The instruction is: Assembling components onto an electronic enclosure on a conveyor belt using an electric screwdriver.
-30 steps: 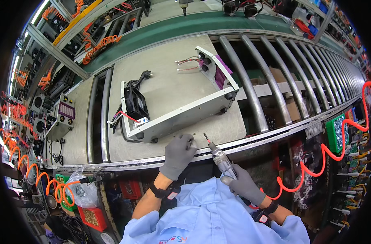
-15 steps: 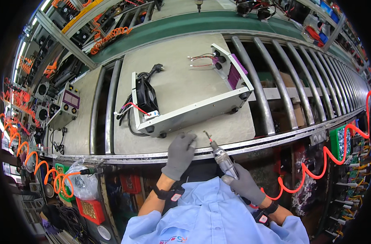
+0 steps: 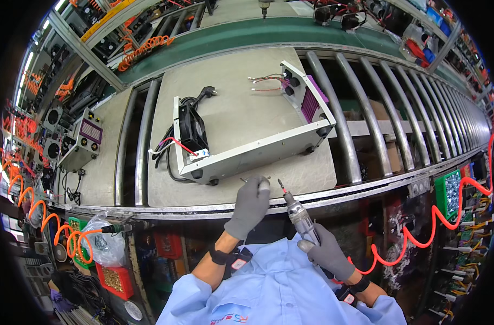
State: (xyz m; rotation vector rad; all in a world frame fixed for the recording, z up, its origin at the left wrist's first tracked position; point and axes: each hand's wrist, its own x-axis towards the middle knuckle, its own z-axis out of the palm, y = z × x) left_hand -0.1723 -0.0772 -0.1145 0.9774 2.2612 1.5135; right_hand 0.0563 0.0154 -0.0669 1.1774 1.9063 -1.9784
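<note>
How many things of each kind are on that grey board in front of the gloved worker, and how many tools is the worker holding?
Open metal chassis: 1
Black cooling fan fixed in it: 1
Black power plug lying on the board: 1
Small screws at the left hand's fingertips: 1, possibly more, too small to tell
Powered screwdriver in the right hand's grip: 1
Total: 5

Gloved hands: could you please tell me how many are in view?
2: the left hand rests on the grey board before the white chassis; the right hand grips the screwdriver.
</note>
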